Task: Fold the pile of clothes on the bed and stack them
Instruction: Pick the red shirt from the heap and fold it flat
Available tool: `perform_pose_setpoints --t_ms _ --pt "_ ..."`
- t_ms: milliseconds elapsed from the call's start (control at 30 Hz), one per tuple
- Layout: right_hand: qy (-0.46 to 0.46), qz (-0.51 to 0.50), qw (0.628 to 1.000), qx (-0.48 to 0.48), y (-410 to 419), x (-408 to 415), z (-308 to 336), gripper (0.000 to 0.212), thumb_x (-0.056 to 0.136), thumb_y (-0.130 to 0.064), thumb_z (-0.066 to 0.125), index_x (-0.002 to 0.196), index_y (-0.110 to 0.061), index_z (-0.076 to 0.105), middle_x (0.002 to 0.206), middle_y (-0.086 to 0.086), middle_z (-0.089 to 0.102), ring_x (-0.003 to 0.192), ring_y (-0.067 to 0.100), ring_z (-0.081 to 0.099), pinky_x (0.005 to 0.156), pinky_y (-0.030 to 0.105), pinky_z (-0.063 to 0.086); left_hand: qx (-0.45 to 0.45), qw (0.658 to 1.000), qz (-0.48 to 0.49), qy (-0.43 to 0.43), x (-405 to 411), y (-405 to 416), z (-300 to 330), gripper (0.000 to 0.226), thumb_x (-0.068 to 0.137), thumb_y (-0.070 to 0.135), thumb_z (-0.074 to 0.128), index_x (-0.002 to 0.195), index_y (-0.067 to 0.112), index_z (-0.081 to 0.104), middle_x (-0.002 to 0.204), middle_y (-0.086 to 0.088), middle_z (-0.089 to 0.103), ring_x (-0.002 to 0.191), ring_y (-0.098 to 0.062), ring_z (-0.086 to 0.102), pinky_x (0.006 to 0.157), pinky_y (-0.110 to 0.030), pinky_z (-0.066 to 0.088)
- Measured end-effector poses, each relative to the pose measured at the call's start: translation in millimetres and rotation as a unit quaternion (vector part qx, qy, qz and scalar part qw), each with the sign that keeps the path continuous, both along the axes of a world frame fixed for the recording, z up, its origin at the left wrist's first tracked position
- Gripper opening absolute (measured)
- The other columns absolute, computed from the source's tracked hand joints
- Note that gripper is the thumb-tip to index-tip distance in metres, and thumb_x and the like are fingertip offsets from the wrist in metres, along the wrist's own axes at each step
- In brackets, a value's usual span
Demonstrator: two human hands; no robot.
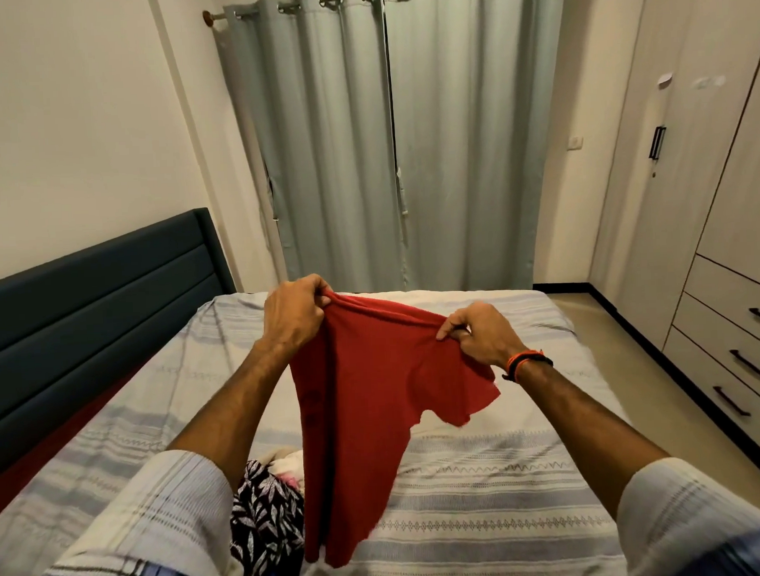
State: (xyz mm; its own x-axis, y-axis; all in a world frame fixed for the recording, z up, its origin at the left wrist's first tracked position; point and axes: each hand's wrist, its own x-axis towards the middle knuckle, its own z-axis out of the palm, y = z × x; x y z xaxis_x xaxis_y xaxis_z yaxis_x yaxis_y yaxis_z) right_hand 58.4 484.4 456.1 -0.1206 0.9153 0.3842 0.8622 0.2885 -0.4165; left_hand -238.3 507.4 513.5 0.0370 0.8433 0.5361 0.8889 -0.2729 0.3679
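red t-shirt (366, 401) held up in the air over the bed (486, 470), hanging lengthwise, hem down near the bed's near edge, 1 sleeve flaring out to the right. left hand (294, 313) fingers curled, pinching the top edge at its higher end; right hand (476, 331) fingers curled, pinching the same edge lower and to the right, banded wrist. remaining pile (266, 506) – black leaf-print piece, something pale and pink behind it – sits at the near edge, just left of the hanging shirt. striped sheet lies open and flat to the right and beyond the shirt. headboard (96, 309) bounds the left side, curtains (389, 135) past the far edge, wardrobe drawers (738, 346) along the right with a strip of floor between
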Motion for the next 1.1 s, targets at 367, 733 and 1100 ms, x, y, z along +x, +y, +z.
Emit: perform_pose_setpoints --t_ms 367,733,1100 --pt "0.073 -0.083 0.994 0.002 -0.2 -10.6 17.4 0.036 0.081 0.005 0.056 0.094 -0.018 0.080 0.100 0.005 0.076 0.097 0.025 0.067 0.098 0.034 0.051 -0.126 0.977 0.017 -0.170 8.4 -0.2 -27.9 0.010 0.090 0.012 0.067 0.088 0.020 0.061 0.080 -0.003 0.070 0.067 -0.025 0.072 0.066 -0.042 0.061" --pt "0.169 -0.108 0.980 -0.012 -18.6 11.6 34.9 0.029 0.071 -0.007 0.057 0.070 -0.025 0.080 0.070 -0.006 0.074 0.061 0.008 0.057 0.062 0.020 0.045 -0.007 0.989 -0.017 -0.148 29.6 1.9 -29.6 0.008 0.094 0.029 0.060 0.095 0.023 0.064 0.092 -0.004 0.074 0.080 -0.024 0.069 0.078 -0.038 0.056" --pt "0.204 -0.125 0.967 -0.087 13.1 21.0 18.9 0.019 0.057 -0.028 0.060 0.062 -0.028 0.078 0.062 -0.006 0.072 0.073 0.020 0.070 0.078 0.039 0.060 -0.075 0.992 0.000 -0.106 40.9 42.7 -36.2 0.013 0.093 0.030 0.061 0.099 0.020 0.068 0.101 -0.006 0.072 0.096 -0.028 0.065 0.080 -0.032 0.047"
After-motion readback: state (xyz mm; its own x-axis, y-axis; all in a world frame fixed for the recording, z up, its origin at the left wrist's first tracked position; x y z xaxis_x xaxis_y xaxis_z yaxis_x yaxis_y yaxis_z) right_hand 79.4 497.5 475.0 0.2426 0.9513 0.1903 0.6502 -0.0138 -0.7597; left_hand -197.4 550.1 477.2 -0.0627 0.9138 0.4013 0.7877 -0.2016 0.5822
